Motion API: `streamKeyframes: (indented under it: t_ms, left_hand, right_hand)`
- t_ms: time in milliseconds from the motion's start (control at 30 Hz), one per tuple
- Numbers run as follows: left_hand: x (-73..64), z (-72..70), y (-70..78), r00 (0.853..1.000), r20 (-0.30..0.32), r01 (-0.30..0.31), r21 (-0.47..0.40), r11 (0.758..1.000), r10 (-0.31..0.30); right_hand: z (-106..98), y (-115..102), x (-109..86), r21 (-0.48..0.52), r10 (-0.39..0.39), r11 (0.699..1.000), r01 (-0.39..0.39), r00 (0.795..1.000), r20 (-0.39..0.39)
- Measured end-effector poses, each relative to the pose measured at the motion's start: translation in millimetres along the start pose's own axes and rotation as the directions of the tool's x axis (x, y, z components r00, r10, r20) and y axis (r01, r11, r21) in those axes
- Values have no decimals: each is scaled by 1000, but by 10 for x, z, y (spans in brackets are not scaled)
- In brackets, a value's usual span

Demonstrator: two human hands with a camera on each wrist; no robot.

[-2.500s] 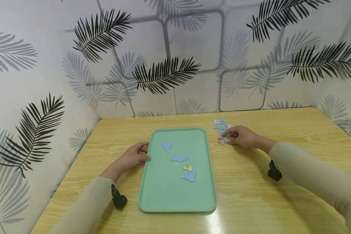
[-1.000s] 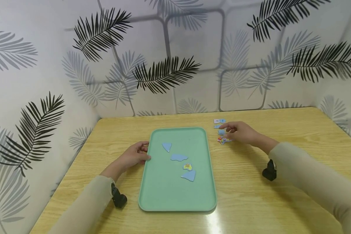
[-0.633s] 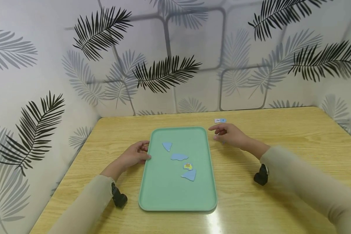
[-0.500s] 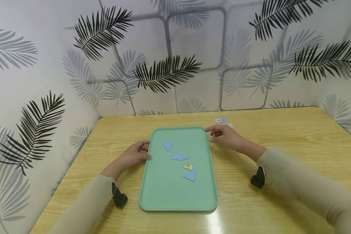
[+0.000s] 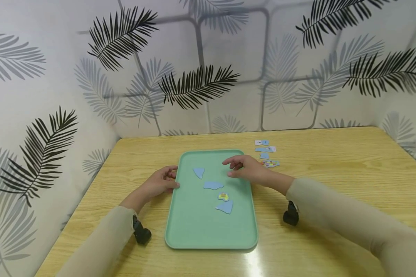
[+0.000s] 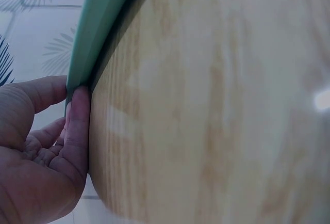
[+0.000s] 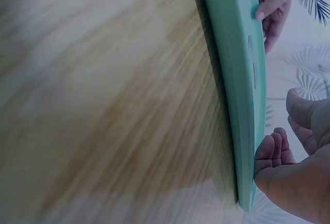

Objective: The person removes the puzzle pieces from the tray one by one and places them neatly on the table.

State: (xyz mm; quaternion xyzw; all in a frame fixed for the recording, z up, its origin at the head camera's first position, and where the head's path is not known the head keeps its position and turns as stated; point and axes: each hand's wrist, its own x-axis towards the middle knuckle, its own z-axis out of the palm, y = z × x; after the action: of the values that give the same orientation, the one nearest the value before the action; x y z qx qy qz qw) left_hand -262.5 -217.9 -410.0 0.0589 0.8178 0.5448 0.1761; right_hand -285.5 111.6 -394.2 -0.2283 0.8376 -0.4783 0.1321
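Note:
In the head view my left hand point(image 5: 157, 184) grips the left rim of the green tray point(image 5: 208, 231), and the left wrist view shows the thumb and a finger at that rim. My right hand point(image 5: 247, 169) hovers over the tray's upper right, fingers loosely bent, with nothing visible between them. On the tray lie a blue triangular puzzle piece point(image 5: 199, 172), a wavy-edged blue piece point(image 5: 213, 185), a yellow piece point(image 5: 223, 196) and another blue piece point(image 5: 225, 207). The last two lie close together.
Right of the tray, a column of puzzle pieces lies on the wooden table point(image 5: 315, 184): a white-and-blue strip point(image 5: 262, 142), a longer strip point(image 5: 265, 149), a small blue piece point(image 5: 264, 156) and a colourful piece point(image 5: 272, 164) partly behind my right hand. A patterned wall stands behind.
My right hand has moved left and toward me, from the column of pieces to above the tray, uncovering that column. The left hand and the tray pieces have stayed put.

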Motion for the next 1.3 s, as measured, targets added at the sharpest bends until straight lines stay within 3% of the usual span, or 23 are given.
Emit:
streamKeyframes:
  t_ms: [200, 500, 1300]
  left_hand:
    - [19, 6, -17, 1000, -4, -2, -2, 1000, 2]
    - [37, 15, -4, 1000, 14, -9, -2, 1000, 9]
    - [17, -6, -16, 1000, -7, 5, -2, 1000, -5]
  right_hand:
    - [122, -87, 138, -11, -27, 1000, 28, 998, 54]
    - [297, -82, 236, -59, 4, 998, 3, 993, 118]
    - [414, -79, 218, -235, -15, 971, 49, 990, 143]
